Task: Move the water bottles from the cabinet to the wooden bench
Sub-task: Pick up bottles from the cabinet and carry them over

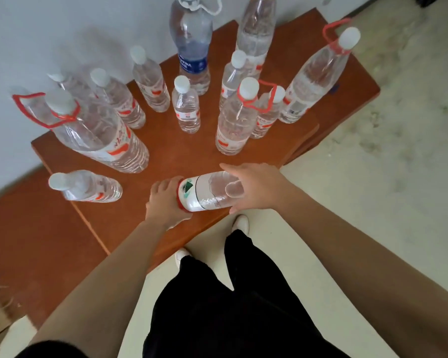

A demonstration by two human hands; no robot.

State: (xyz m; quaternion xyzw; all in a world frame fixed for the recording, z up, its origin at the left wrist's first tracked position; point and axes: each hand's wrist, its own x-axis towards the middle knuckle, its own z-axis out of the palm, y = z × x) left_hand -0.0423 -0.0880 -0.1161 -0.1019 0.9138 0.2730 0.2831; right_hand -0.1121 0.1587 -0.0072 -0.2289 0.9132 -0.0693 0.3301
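Both hands held one bottle (210,191) on its side at lower centre of the frame, above the near edge of the bench (176,148). The left hand (166,200) was cupped over the base end, by the red-edged label; its fingers were curled round the rim, though the tips were hidden behind the bottle. The right hand (256,187) gripped the clear shoulder end, with the thumb showing through the plastic and the fingers spread across the far side. Whether the bottle touched the wood could not be told.

About a dozen bottles stood on the bench across the upper half of the frame. A large one with a red loop (98,133) stood at centre left, a small one (84,187) at lower left, and another large one (237,117) just above the right hand. The cabinet was not in view.

The step in hand appeared to be setting this bottle down. To do it well:

1. Tip the bottle upright with the base down, over the bare patch at centre.
2. Keep the right hand clear of the large bottle above it; a knock could topple its neighbours.
3. Seat the base flat, well back from the near edge.
4. Release only when the bottle stands steady.
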